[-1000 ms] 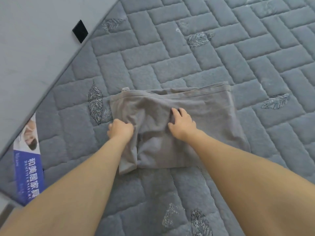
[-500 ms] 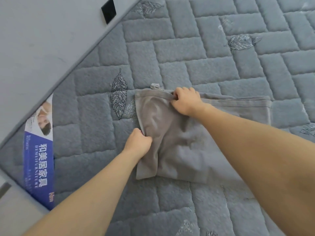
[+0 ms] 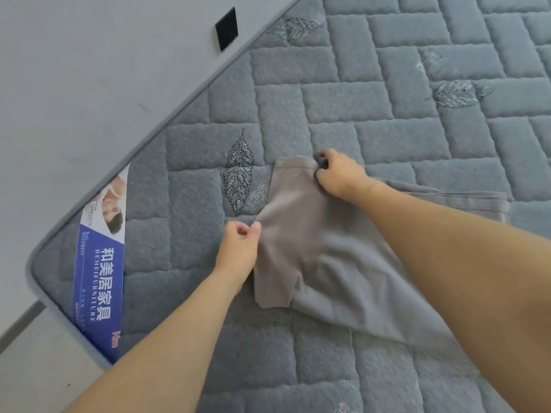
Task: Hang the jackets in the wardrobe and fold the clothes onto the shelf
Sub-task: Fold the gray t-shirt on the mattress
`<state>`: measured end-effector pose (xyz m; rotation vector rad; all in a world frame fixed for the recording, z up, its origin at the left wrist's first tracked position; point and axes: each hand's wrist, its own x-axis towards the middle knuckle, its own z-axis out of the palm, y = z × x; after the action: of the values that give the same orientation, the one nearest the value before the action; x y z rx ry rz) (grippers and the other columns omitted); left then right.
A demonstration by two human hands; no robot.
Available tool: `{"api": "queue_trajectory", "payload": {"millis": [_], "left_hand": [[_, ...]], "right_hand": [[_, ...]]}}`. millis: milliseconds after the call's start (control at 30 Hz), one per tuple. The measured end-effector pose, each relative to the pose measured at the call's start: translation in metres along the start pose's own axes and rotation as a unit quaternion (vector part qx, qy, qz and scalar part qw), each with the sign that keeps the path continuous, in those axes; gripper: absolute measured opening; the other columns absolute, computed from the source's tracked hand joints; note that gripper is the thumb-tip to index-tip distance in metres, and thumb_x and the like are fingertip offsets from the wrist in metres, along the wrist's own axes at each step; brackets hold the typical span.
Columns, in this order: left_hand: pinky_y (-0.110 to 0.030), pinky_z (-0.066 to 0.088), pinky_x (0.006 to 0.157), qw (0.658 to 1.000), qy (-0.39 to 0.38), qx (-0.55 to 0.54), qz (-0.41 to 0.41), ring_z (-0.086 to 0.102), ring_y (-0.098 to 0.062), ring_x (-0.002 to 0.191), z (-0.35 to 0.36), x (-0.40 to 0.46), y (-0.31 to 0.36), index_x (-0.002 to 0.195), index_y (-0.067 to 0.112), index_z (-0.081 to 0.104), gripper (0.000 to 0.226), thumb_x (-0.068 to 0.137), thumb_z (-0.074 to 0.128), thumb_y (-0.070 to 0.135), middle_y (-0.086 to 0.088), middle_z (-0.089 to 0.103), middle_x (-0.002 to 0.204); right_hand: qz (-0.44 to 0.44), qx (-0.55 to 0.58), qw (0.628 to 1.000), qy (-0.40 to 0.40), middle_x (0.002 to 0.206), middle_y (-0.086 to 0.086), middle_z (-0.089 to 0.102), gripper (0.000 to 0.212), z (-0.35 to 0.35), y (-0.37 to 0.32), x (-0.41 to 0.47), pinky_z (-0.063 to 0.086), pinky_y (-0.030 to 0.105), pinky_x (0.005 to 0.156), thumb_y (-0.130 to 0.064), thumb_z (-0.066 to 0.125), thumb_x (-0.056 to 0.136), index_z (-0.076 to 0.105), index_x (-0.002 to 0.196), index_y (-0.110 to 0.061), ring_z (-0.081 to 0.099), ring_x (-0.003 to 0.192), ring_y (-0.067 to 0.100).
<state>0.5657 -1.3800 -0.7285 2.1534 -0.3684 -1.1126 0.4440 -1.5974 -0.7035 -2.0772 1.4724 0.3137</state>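
Two bare forearms reach in from the bottom of the head view, and the right one crosses over much of the grey garment (image 3: 322,248), hiding its right part. Around it: a blue-and-white label (image 3: 100,263) with printed characters (sewn near the mattress corner), a stitched leaf (image 3: 238,171) just left of the cloth, and a small black square (image 3: 226,28) on the pale wall beyond the edge.

Fingers of the left hand (image 3: 240,245) are curled, thumb and forefinger pinching the garment's left edge about midway down. The right hand (image 3: 338,174) grips the top left corner of the cloth, fingers bent round the hem.

Partly folded, the garment lies flat on the grey quilted mattress (image 3: 387,114), its brick-patterned top running to a piped edge at the left, with a strip of floor (image 3: 38,368) showing at the lower left corner.
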Motion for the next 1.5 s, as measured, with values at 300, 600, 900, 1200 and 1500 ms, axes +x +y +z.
{"api": "queue_trajectory", "payload": {"millis": [300, 600, 900, 1200, 1500], "left_hand": [[-0.023, 0.047, 0.058, 0.959, -0.265, 0.059, -0.087, 0.062, -0.015, 0.079, 0.032, -0.03, -0.009, 0.093, 0.017, 0.061, 0.02, 0.075, 0.064, 0.008, -0.001, 0.067, 0.087], [-0.032, 0.047, 0.067, 0.975, -0.189, 0.107, -0.038, 0.06, -0.022, 0.069, -0.045, -0.008, 0.014, 0.071, 0.012, 0.064, 0.029, 0.06, 0.058, 0.038, -0.001, 0.066, 0.07], [-0.027, 0.049, 0.07, 0.99, -0.084, 0.095, 0.066, 0.067, -0.012, 0.086, -0.149, -0.014, 0.081, 0.093, 0.022, 0.069, 0.014, 0.086, 0.072, 0.034, 0.005, 0.072, 0.089], [-0.03, 0.032, 0.056, 0.942, 0.092, 0.1, 0.307, 0.038, -0.01, 0.056, -0.239, -0.121, 0.24, 0.077, 0.004, 0.052, 0.023, 0.083, 0.062, 0.023, 0.006, 0.044, 0.059], [-0.019, 0.041, 0.05, 0.931, -0.232, 0.209, 0.188, 0.055, -0.012, 0.06, -0.105, -0.255, 0.183, 0.086, 0.016, 0.068, 0.004, 0.086, 0.071, 0.015, 0.002, 0.062, 0.066]], "right_hand": [[-0.026, -0.148, 0.984, -0.092, 0.14, 0.016, 0.038, 0.057, 0.021, -0.03, 0.007, 0.031, 0.046, 0.106, -0.048, 0.045, 0.089, 0.045, 0.134, -0.012, 0.034, 0.132, 0.037], [-0.004, 0.175, 0.984, 0.037, 0.087, 0.003, 0.051, 0.005, 0.006, -0.042, -0.002, 0.034, 0.034, 0.067, -0.016, 0.044, 0.09, 0.045, 0.094, -0.013, 0.049, 0.08, 0.024], [0.015, 0.541, 0.837, 0.079, 0.048, -0.008, 0.027, 0.029, -0.078, -0.153, -0.043, 0.013, 0.015, 0.036, 0.006, 0.041, 0.073, 0.031, 0.062, -0.019, 0.022, 0.036, 0.01], [-0.031, 0.679, 0.717, 0.154, 0.052, -0.007, 0.03, 0.024, -0.229, -0.196, -0.133, 0.018, 0.026, 0.05, -0.004, 0.044, 0.051, 0.026, 0.051, -0.021, 0.022, 0.049, 0.013], [0.071, 0.743, 0.648, 0.153, 0.065, -0.003, 0.031, 0.027, -0.167, -0.011, -0.227, 0.021, 0.029, 0.058, -0.006, 0.042, 0.043, 0.029, 0.06, -0.021, 0.027, 0.063, 0.018]]}}
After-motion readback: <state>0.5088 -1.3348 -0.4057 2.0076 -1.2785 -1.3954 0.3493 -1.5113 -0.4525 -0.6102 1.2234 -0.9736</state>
